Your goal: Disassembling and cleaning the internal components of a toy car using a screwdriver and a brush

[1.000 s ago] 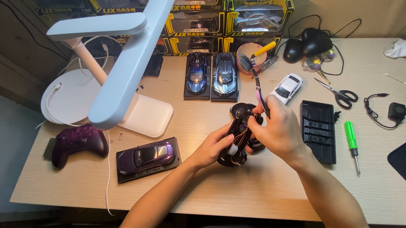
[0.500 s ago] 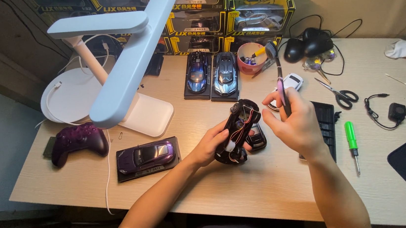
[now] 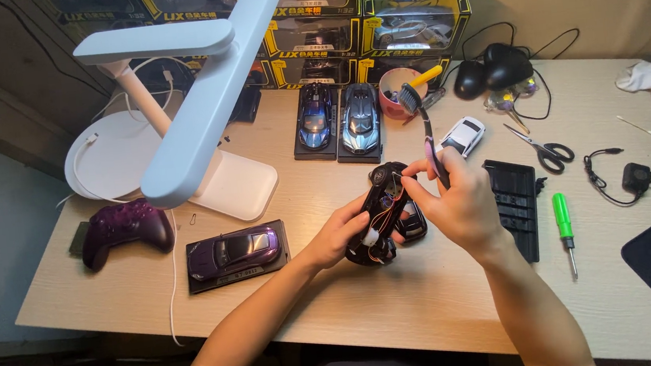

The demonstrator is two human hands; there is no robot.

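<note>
The left hand kept its fingers clamped on the opened black toy car chassis, held just above the desk. The right hand, which a second earlier had been down at the wiring, had lifted its purple toothbrush upright, fingers closed round the handle; brushing looked paused.

Yellow-and-black windowed model-car boxes stacked along the desk's back edge, perhaps seven.

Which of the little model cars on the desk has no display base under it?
The white car, right of the blue and silver cars; those and the purple car sit on dark bases.
</note>
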